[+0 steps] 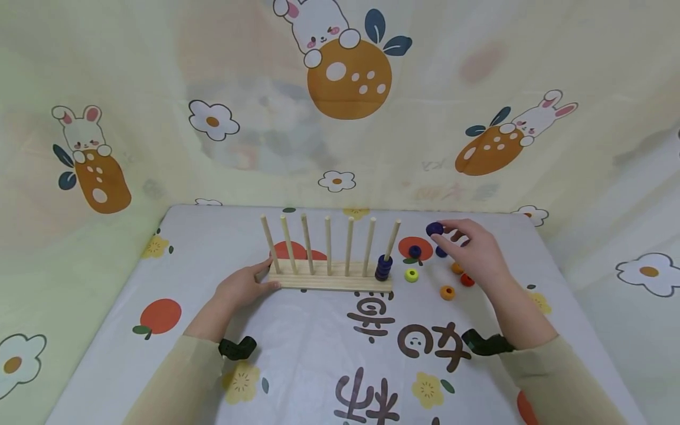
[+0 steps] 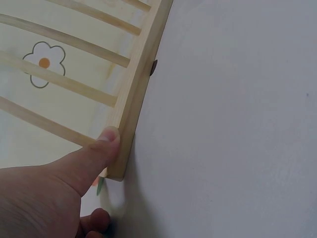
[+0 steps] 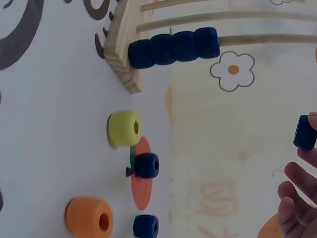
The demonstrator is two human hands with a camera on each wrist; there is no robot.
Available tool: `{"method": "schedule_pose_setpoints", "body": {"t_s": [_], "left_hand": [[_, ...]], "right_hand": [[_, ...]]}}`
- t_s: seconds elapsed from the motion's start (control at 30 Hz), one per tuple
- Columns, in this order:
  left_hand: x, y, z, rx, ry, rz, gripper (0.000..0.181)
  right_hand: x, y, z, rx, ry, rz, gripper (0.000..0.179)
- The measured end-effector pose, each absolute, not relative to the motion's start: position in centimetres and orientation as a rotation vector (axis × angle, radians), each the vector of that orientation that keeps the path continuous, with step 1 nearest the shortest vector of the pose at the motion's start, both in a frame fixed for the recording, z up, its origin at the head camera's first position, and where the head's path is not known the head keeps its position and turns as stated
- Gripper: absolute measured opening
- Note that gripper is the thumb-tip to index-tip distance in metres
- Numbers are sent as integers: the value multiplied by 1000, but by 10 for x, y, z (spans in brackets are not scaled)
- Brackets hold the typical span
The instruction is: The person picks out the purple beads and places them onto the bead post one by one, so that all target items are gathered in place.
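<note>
The two hands are well apart. The left hand [image 1: 241, 288] grips the left end of a wooden peg rack [image 1: 332, 283], its thumb on the base beside the first peg. The right hand [image 1: 475, 248] pinches a dark blue bead [image 1: 434, 229] between thumb and fingers, raised to the right of the rack.

The rack stands on the desk [image 1: 297, 342] with seven upright pegs. Four dark blue beads [image 3: 173, 47] are stacked on the rightmost peg, the lowest at the base; the other six pegs are bare.

Just right of the rack lies a yellow-green bead [image 1: 411, 275], with a loose dark blue bead [image 1: 415, 252] behind it. Near and below the right hand are more dark blue beads, two orange beads [image 1: 447, 293] and a red bead [image 1: 467, 280]. A cream curtain [image 1: 255, 171] printed with rabbits and flowers hangs behind the desk.
</note>
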State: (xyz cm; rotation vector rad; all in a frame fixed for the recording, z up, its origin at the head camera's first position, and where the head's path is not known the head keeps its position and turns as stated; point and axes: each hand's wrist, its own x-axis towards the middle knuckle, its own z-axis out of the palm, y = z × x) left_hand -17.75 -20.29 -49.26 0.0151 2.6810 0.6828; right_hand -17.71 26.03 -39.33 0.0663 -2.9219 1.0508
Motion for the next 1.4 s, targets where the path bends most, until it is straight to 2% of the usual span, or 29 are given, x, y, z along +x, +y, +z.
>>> {"method": "schedule_pose_setpoints", "body": {"t_s": [0.77, 1.4], "left_hand": [[-179, -204, -496, -5, 2694, 681, 82], [-178, -203, -493, -11, 2693, 667, 80]], "right_hand": [[-172, 215, -360, 387, -2589, 1194, 36], [-172, 194, -358, 425, -2661, 1189, 37]]}}
